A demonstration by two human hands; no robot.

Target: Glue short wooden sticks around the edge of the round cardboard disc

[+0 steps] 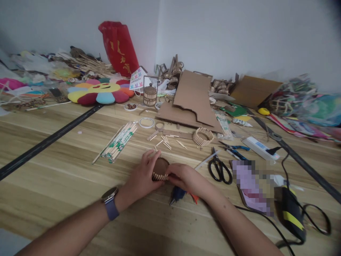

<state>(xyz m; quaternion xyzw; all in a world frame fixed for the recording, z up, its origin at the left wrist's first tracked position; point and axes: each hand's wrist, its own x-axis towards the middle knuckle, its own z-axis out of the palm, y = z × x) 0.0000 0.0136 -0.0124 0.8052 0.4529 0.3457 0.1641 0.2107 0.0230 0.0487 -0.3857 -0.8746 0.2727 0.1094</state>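
My left hand point(146, 169) is closed around the left side of a small round basket point(161, 168) with a brown cardboard base and a wall of short wooden sticks. At the basket's right edge my right hand point(182, 176) pinches; its fingertips touch the wall, and whatever lies between them is too small to make out. Under the right wrist lies a blue glue gun point(177, 195), partly hidden by the arm. Several loose short sticks point(166, 142) are scattered just beyond the hands. A larger stick ring point(203, 137) stands farther right.
Black scissors point(220, 170), blue-handled pliers point(237, 148), a phone point(252, 186) and a white power strip point(260, 147) lie to the right. Packs of sticks point(121, 142) lie left. Cardboard sheets point(193, 96), a finished lidded bucket point(150, 95) and a flower cushion point(102, 91) are behind.
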